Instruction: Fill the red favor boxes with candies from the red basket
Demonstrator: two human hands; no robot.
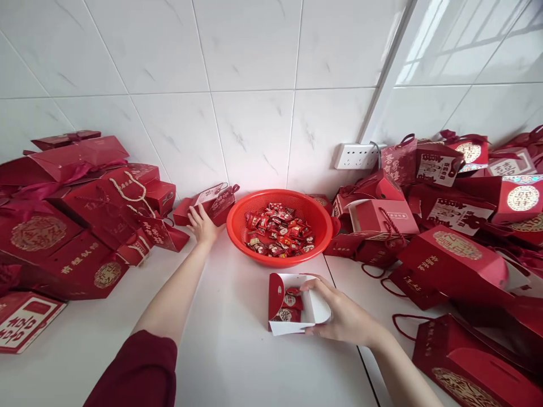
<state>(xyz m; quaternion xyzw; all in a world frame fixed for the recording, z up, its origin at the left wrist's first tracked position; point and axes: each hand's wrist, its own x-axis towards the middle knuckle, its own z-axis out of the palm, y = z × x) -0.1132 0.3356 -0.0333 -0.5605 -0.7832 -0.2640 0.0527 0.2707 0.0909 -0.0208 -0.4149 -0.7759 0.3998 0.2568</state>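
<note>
My right hand (339, 311) grips an open candy box (280, 328), red outside and white inside, at its right side. Several red-wrapped candies (291, 302) lie in that box, which rests on the white table. My left hand (203, 226) is stretched out with its fingers spread, at a small red gift box (223, 206) by the wall. Whether the fingertips touch that gift box I cannot tell. Between and behind my hands stands a red plastic colander (237, 243), holding a heap of wrapped candies (282, 229).
Red gift boxes (80, 265) with ribbons and rope handles are piled at the left. Another pile of red gift boxes (453, 260) fills the right side. A white socket strip (356, 157) is fixed to the tiled wall (254, 124). A dark seam crosses the table (237, 350).
</note>
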